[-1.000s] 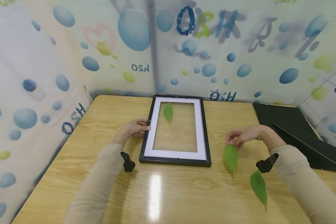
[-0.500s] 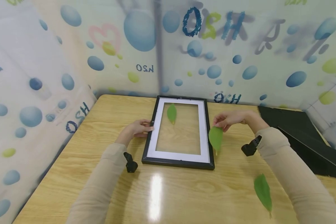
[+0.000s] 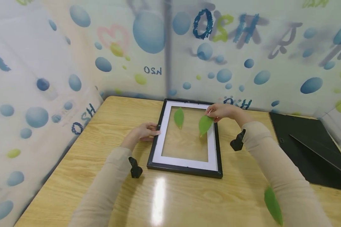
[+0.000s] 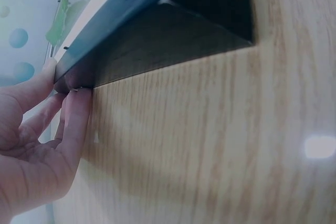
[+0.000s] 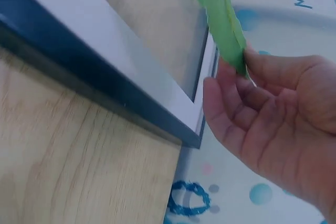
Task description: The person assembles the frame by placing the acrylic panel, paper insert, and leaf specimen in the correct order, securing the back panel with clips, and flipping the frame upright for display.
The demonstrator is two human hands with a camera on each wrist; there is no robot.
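A black picture frame (image 3: 184, 170) with a white mat (image 3: 184, 161) lies flat on the wooden table. At its left edge my left hand (image 3: 143, 132) holds on; the left wrist view shows the thumb on top and fingers (image 4: 77, 114) against the side. Over the upper right of the frame, my right hand (image 3: 223, 111) pinches a green leaf (image 3: 205, 125) by one end, between thumb and fingers, its stem pointing down. Another green leaf (image 3: 179, 118) lies inside the mat's opening at upper left. Whether the held leaf touches the surface below, I cannot tell.
A third leaf (image 3: 273, 205) lies on the table (image 3: 125, 110) at front right, partly behind my right sleeve. Black boards (image 3: 287, 126) lie at the right, one tilted up over the other. Printed cloth or sheeting (image 3: 204, 75) rises behind the table and at its sides.
My right hand has carried the pinched leaf left and up, from the table beside the frame to over its opening. My left hand has kept its place on the frame's edge.
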